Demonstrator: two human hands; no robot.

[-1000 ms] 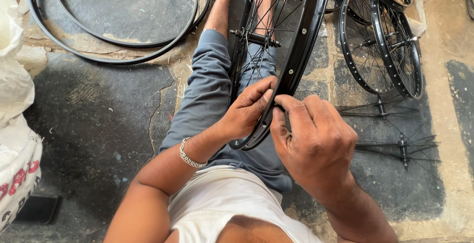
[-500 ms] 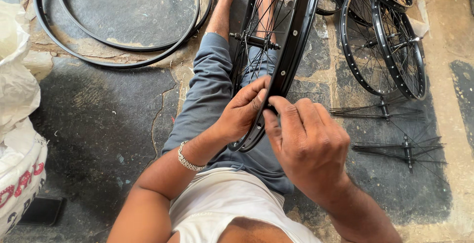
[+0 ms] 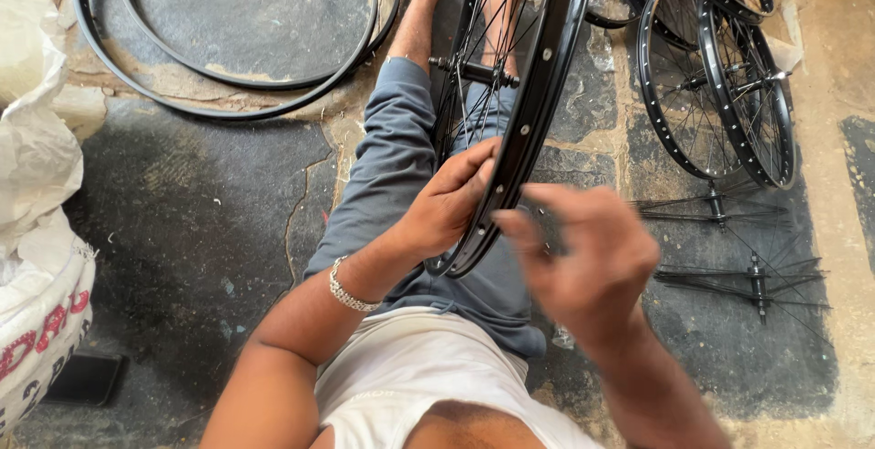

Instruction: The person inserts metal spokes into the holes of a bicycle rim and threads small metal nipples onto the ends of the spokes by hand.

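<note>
Head view: left hand (image 3: 451, 203) gripping stiff, light black wheel rim (image 3: 533, 107); right hand (image 3: 583, 262) blurred, loosely curled, empty; thin spokes (image 3: 474, 57) bendable, best held by rim.

I've got a black bicycle wheel rim (image 3: 533, 107), standing upright on edge over the lap, spokes laced to its hub (image 3: 474, 72); nipple holes dot it, I think.

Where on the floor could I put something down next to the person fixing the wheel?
The dark floor on the person's left is bare, between the white sack, the loose black rims and the grey trouser leg. The right side is crowded: finished wheels and spoked hubs lie there. The left hand holds the wheel rim.
</note>
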